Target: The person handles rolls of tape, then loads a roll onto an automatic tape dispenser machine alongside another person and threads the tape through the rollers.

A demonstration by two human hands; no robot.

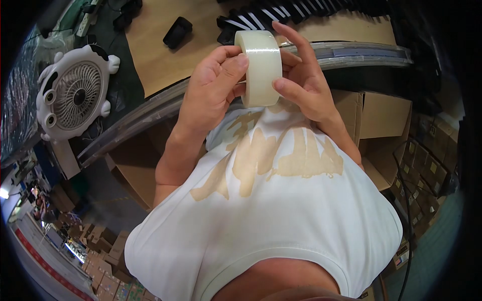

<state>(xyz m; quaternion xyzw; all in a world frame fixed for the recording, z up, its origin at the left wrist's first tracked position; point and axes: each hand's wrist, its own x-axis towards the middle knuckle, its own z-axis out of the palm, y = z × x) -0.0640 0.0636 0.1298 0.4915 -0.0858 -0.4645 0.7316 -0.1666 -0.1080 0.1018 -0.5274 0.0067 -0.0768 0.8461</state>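
Wide ring-shaped roll of translucent plastic tape [263, 70] being held up between palms, its left rim being pinched by fingers of the left hand [213, 88], right edge being touched by the thumb of the right hand [310, 88], index finger being held spread away

Tape roll [263, 72] — milky wht, translucent

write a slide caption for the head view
Left hand grips a tape roll, right hand at its other side, fan at left.
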